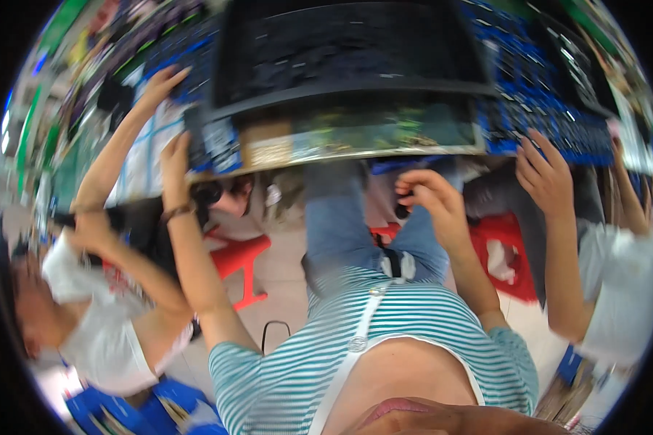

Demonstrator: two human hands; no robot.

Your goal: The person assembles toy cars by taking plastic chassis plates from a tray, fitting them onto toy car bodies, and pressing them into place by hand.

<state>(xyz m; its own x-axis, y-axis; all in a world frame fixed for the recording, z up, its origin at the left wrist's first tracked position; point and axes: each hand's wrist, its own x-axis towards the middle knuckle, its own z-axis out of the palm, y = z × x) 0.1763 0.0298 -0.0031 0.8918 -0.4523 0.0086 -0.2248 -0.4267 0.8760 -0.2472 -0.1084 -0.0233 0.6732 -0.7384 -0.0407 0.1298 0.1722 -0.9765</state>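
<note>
My left hand (175,158) is raised at the left end of the bench edge. Its blurred fingers are bunched together beside a dark upright block (196,139); what they hold, if anything, is hidden. Closer to my body, my right hand (437,199) hovers over my lap, below the bench edge. Its fingers are curled round a small black piece (404,206), too blurred to name more exactly. Ahead of me lies a large black tray (355,90) with many small dark pieces in it. A strip with a green picture (384,132) runs along the bench front.
Blue trays of small parts (548,116) flank the black tray on both sides. A person in white (112,319) sits close on my left, one hand (164,83) reaching over the bench. Another person's hand (548,174) is at the right. Red stools (241,259) stand nearby.
</note>
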